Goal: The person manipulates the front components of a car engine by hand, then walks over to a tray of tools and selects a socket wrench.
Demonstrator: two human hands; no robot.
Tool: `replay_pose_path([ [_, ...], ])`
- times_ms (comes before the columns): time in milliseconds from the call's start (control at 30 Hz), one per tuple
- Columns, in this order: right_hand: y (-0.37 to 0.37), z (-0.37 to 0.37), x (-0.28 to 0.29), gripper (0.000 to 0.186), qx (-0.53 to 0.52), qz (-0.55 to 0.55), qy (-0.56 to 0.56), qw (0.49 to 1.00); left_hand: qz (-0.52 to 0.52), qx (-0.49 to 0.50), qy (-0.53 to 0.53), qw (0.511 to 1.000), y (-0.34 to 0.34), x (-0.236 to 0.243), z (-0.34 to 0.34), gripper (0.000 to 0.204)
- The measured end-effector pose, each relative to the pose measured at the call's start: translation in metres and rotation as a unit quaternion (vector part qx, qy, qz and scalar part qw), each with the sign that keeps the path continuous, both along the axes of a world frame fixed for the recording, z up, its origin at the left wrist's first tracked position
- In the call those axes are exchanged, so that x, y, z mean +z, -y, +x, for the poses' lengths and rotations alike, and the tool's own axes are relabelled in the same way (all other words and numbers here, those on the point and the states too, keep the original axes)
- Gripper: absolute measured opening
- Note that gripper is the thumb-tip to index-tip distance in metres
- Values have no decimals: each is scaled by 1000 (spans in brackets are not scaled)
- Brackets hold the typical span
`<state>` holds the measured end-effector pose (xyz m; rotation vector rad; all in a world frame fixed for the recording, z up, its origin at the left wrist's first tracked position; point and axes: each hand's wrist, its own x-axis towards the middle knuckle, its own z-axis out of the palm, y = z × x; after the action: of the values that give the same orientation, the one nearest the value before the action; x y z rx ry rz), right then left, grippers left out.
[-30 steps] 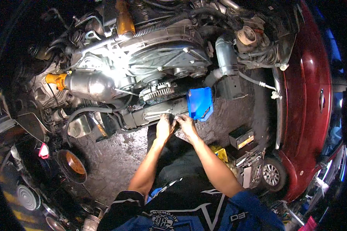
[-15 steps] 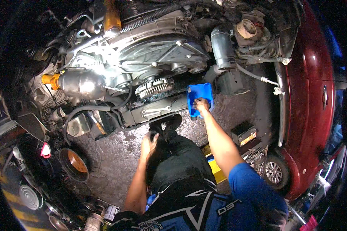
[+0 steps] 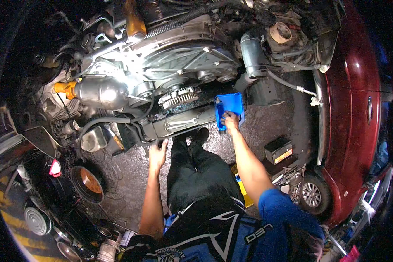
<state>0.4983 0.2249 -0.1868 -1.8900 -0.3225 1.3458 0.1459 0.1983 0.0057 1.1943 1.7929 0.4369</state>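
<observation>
Up and left of the left hand, a rounded silver canister (image 3: 102, 91) sits among hoses. The left hand (image 3: 158, 153) is loosely open near the bar's end, with nothing visible in its grasp. Beyond it, the front of the engine (image 3: 187, 63) is already laid bare, and a finned metal wheel (image 3: 179, 98) is exposed below it. Between the hands, wrenches (image 3: 179, 125) lie untouched on a dark crossbar (image 3: 206, 115). The right hand (image 3: 230, 121) reaches into the blue tray (image 3: 234, 102), fingers bent; whether they grip anything is too small to tell. Sorting in the tray looks unfinished, and the engine not yet closed up. Right of that hand, lower down, a battery (image 3: 278, 149) stands apart.
</observation>
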Motion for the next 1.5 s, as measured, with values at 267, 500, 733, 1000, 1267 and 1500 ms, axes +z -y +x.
replay_pose_path([
  [267, -12, 0, 6, 32, 234, -35, 406, 883, -7, -11, 40, 999, -30, 8, 12, 35],
  [500, -65, 31, -30, 27, 280, -88, 471, 832, -59, -103, -8, 993, -3, 13, -4, 34],
  [733, -64, -29, 49, 29, 177, 14, 430, 885, -85, -28, -57, 994, 13, 15, -46, 41],
  [1000, -9, -96, -5, 36, 352, -19, 416, 838, 6, 70, 148, 987, -65, 29, -17, 34],
  [1267, -18, -100, 25, 31, 266, -42, 428, 863, -1, 163, 245, 956, -144, 6, 24, 36],
  [1500, -50, -101, 153, 50, -102, 65, -113, 986, -235, 222, 607, 726, -180, -22, 36, 23],
])
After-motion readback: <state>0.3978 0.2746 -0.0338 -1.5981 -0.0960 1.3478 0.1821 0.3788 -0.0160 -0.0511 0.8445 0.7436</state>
